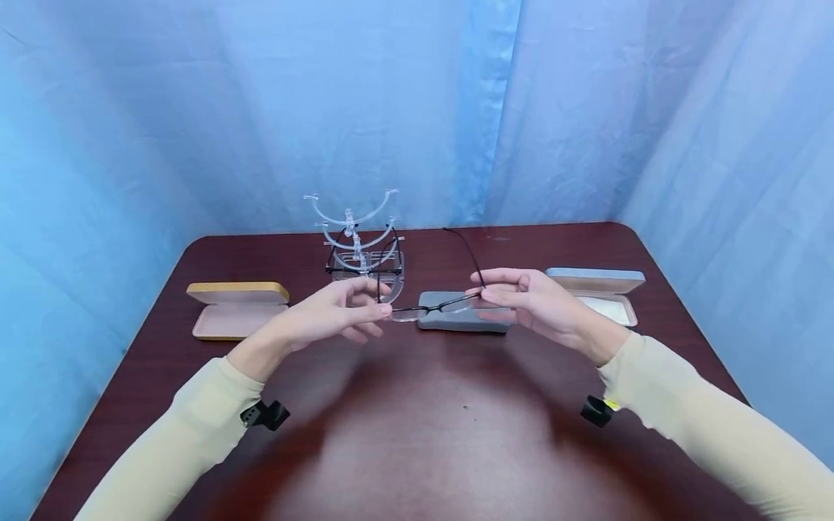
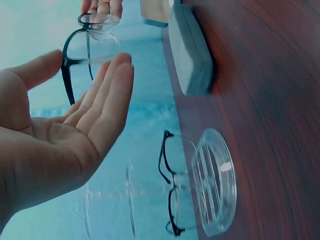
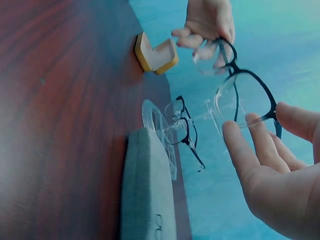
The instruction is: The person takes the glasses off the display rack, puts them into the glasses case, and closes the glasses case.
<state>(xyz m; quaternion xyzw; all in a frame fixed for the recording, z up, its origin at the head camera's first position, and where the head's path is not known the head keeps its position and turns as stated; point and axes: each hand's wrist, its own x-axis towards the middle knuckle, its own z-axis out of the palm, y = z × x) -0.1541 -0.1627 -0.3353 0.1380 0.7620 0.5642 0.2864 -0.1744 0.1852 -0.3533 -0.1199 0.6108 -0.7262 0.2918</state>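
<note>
Both hands hold a pair of black half-rim eyeglasses (image 1: 428,310) above the table, with the temples unfolded and pointing away. The left hand (image 1: 332,307) has its thumb at one end of the frame and its fingers around that side. At the opposite end, near the hinge, the right hand (image 1: 534,300) pinches the frame between thumb and fingers. Behind the left hand stands a clear display stand (image 1: 352,233) with curved arms. A second pair of black eyeglasses (image 2: 173,187) sits on its lowest part. Beneath the held pair lies a closed grey glasses case (image 1: 465,325).
An open yellow glasses case (image 1: 237,292) with a pale lining lies on the left. On the right is an open blue-grey case (image 1: 596,275) with a white cloth (image 1: 609,310) inside. Blue curtains (image 1: 417,108) surround the dark red wooden table (image 1: 443,434).
</note>
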